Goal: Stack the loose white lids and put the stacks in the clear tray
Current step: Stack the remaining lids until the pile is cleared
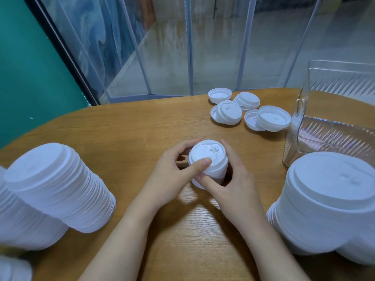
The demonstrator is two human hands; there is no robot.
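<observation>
Left hand: the left hand (172,175) curls round the near-left side of a short stack of lids (208,162) at the middle of the table; its thumb lies across the top lid and the other fingers wrap the far-left edge
Right hand: the right hand (233,183) grips the same short stack from the right; its fingers stand along the right side and its thumb presses low on the near side, close under the left thumb
Short stack: white lids nested top side up, standing on the wooden table (142,128) between both hands; the drink-hole flap on the top lid faces far right
Loose lids: a cluster of loose lids (247,109) lies at the far right of the table, some top up and some upside down, several overlapping in pairs; the nearest one (274,118) lies just beside the clear tray
Clear tray: the clear tray (332,128) stands at the right edge with ribbed walls; no lids can be seen inside the part in view
Left stacks: tall stacks of lids (58,185) stand near the left edge, leaning in the wide view and touching each other
Right stack: another tall stack (328,199) stands near right, in front of the tray
Background: a green wall (30,67) at left; clear panels with grey frames (188,47) behind the table
</observation>
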